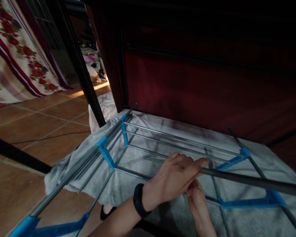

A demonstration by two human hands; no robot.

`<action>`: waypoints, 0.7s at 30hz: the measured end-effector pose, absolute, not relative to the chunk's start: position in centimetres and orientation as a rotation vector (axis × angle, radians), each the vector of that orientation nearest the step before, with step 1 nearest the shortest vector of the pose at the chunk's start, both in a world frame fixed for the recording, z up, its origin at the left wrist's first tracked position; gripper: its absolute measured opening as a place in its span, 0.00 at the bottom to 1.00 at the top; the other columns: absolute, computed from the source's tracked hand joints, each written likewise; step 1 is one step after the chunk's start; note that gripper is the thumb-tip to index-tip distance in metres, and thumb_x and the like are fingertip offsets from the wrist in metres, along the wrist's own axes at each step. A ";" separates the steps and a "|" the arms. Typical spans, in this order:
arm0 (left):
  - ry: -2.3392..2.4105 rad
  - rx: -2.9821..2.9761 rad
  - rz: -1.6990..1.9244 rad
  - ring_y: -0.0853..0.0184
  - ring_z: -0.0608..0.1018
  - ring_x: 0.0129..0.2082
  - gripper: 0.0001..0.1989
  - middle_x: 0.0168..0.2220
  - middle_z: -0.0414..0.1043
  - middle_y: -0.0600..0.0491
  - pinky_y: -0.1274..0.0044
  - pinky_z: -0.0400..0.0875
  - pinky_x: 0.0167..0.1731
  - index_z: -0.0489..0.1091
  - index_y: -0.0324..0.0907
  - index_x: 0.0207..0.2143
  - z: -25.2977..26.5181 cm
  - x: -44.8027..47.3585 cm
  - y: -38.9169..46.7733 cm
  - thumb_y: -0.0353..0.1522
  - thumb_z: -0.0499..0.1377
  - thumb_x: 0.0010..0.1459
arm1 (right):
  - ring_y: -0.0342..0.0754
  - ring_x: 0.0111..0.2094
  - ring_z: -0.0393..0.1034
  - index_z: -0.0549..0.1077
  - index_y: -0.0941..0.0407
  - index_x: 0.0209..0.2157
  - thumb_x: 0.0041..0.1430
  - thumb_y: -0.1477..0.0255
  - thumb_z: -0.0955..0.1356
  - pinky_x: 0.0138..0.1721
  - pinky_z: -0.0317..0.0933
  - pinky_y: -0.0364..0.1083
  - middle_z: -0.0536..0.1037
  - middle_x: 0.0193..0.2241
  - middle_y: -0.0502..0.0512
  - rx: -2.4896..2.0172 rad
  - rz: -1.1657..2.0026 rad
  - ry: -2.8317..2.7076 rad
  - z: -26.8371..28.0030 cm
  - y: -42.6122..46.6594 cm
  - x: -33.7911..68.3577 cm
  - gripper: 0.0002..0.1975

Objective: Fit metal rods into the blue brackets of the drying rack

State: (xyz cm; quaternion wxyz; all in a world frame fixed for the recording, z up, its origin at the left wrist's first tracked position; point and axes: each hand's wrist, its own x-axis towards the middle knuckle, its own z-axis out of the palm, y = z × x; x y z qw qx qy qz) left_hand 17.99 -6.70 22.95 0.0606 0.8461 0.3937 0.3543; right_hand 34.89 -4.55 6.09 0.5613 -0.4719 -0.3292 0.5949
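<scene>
My left hand (176, 176), with a dark band on its wrist, is closed round the near end of a dark grey tube (251, 180). From this grip the tube runs off past the right edge. Just beneath it, my right hand (197, 197) has its fingers curled up against the left palm. What those fingers hold, if anything, is hidden by my left hand. Around and below both hands spreads a rack of thin metal rods (167, 135) joined by blue plastic brackets (106, 153).
The rack lies over a grey cloth (128, 184). A dark red panel (199, 95) rises behind it. Black posts (76, 62) stand at the left. Beyond them are a tiled floor (51, 125), a thin cable (56, 135) and a flowered curtain (27, 56).
</scene>
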 end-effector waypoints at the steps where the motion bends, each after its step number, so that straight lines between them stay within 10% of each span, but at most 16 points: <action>1: 1.229 2.604 1.012 0.66 0.75 0.41 0.21 0.39 0.74 0.53 0.71 0.66 0.48 0.57 0.45 0.62 22.5 18.2 -6.7 0.29 0.50 0.67 | 0.46 0.32 0.72 0.76 0.53 0.32 0.46 0.65 0.74 0.35 0.67 0.45 0.78 0.30 0.50 -1.121 1.409 -0.761 6.1 -4.6 34.8 0.11; 21: 1.681 2.513 0.460 0.63 0.74 0.44 0.24 0.44 0.72 0.51 0.67 0.63 0.52 0.64 0.52 0.59 10.1 15.6 -5.3 0.24 0.49 0.64 | 0.50 0.44 0.73 0.78 0.52 0.31 0.46 0.65 0.75 0.49 0.66 0.53 0.78 0.45 0.53 -0.989 1.543 -0.610 6.1 -4.9 34.9 0.09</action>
